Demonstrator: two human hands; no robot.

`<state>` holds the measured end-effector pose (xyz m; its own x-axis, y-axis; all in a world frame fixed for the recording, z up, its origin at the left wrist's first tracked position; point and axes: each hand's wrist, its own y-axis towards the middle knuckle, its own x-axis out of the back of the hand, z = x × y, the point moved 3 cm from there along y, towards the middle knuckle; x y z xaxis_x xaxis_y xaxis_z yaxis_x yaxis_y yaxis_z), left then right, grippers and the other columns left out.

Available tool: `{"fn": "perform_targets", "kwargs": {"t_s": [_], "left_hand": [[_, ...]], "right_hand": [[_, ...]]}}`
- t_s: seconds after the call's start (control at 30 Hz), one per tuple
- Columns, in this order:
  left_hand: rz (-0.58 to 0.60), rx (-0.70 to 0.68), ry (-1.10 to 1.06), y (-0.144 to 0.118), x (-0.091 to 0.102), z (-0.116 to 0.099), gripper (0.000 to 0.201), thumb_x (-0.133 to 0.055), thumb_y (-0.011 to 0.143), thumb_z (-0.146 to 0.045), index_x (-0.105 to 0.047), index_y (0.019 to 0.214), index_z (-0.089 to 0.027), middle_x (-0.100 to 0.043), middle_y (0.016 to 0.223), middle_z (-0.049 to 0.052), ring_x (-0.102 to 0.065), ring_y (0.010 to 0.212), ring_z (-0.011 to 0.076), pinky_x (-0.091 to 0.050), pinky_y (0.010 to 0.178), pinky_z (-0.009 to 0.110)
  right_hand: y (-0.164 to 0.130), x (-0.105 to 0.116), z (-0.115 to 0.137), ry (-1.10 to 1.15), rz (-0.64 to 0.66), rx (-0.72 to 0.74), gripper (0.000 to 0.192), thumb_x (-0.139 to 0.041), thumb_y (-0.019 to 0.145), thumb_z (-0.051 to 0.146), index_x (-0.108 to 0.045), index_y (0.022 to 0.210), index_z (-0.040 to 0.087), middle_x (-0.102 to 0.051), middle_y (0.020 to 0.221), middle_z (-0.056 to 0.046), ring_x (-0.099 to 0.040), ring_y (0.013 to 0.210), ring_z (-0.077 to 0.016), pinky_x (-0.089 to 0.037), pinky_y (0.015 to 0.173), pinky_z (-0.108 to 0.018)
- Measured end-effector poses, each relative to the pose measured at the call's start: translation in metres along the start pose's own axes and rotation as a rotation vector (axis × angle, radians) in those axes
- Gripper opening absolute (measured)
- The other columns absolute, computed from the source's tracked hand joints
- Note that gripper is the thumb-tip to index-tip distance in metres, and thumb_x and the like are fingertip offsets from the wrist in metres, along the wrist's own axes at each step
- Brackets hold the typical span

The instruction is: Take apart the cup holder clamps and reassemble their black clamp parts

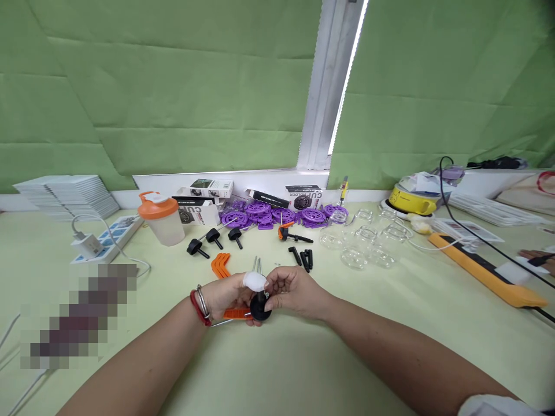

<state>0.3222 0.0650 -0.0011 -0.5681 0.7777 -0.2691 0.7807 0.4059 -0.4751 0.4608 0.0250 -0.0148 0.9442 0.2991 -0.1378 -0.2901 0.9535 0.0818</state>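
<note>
My left hand [229, 294], with a white covering on the thumb, is closed around a black round-based part with a stem [260, 311]. An orange strip-like arm [236, 314] sticks out of it towards the left, beside a thin metal rod [223, 322]. From the other side, my right hand [299, 292] has thumb and fingers bent against the black part. A tiny shiny piece [267, 295] shows at its fingertips; its kind is too small to make out. Just behind my left hand lie orange angled arms [221, 264] and upright-looking metal rods [258, 264].
Black knobs with stems [213, 236], black pegs [306, 259] and an orange-black assembly [286, 233] lie beyond my hands. Purple discs [313, 216], cup holder boxes [195, 212] and clear plastic rings [353, 257] stand behind. An orange-lidded shaker [161, 219] is left; an orange power strip [485, 271] right.
</note>
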Motion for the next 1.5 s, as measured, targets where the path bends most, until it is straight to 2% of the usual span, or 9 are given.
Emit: {"fn": "perform_targets", "kwargs": {"t_s": [0.2,0.4,0.5,0.6,1.1,1.5], "left_hand": [[0.005,-0.016,0.017,-0.0005,-0.0005,-0.0006,0.032,-0.059,0.06,-0.038,-0.057,0.081,-0.015,-0.067,0.068,0.008,-0.061,0.057,0.0226,-0.042,0.058,0.034],[0.023,-0.016,0.037,-0.0003,-0.0002,-0.001,0.032,-0.057,0.059,-0.039,-0.057,0.079,-0.015,-0.067,0.067,0.008,-0.061,0.056,0.0225,-0.041,0.056,0.033],[0.015,-0.017,0.031,-0.0003,-0.0002,-0.0009,0.033,-0.057,0.058,-0.039,-0.057,0.081,-0.015,-0.067,0.067,0.009,-0.06,0.056,0.0227,-0.041,0.057,0.034],[0.025,-0.02,0.04,-0.0005,-0.0012,-0.0013,0.035,-0.055,0.058,-0.04,-0.058,0.081,-0.014,-0.067,0.067,0.01,-0.06,0.055,0.0227,-0.04,0.056,0.034],[0.079,-0.018,0.007,0.0001,-0.0005,-0.0004,0.034,-0.055,0.063,-0.038,-0.059,0.086,-0.014,-0.066,0.065,0.008,-0.059,0.056,0.0214,-0.039,0.056,0.032],[0.054,-0.011,0.008,-0.0021,-0.0035,-0.0034,0.036,-0.057,0.059,-0.036,-0.06,0.086,-0.014,-0.066,0.064,0.007,-0.058,0.054,0.0204,-0.04,0.057,0.032]], "right_hand": [[-0.0021,0.0007,0.0018,-0.047,0.003,0.028,0.03,-0.081,0.054,0.026,-0.057,0.068,0.015,-0.061,0.071,0.001,-0.058,0.068,-0.012,-0.046,0.067,-0.027],[-0.0023,-0.0002,0.002,-0.081,0.0,0.024,0.029,-0.08,0.055,0.025,-0.059,0.072,0.014,-0.06,0.072,0.001,-0.056,0.067,-0.0113,-0.046,0.067,-0.027],[-0.0025,0.0001,0.0021,-0.07,-0.001,0.031,0.028,-0.08,0.057,0.024,-0.055,0.067,0.014,-0.059,0.072,0.001,-0.056,0.067,-0.0114,-0.045,0.067,-0.027],[-0.0027,0.0003,0.0005,-0.057,0.012,0.023,0.029,-0.079,0.058,0.023,-0.055,0.071,0.015,-0.059,0.073,0.001,-0.055,0.067,-0.0109,-0.045,0.067,-0.027],[-0.0018,-0.0007,-0.0052,-0.005,0.048,0.027,0.027,-0.076,0.063,0.021,-0.051,0.07,0.015,-0.058,0.074,0.001,-0.055,0.069,-0.0106,-0.044,0.067,-0.026],[-0.0036,-0.0018,-0.0045,0.021,0.053,0.02,0.028,-0.076,0.063,0.023,-0.05,0.071,0.016,-0.057,0.075,0.001,-0.055,0.071,-0.0113,-0.044,0.068,-0.027]]}}
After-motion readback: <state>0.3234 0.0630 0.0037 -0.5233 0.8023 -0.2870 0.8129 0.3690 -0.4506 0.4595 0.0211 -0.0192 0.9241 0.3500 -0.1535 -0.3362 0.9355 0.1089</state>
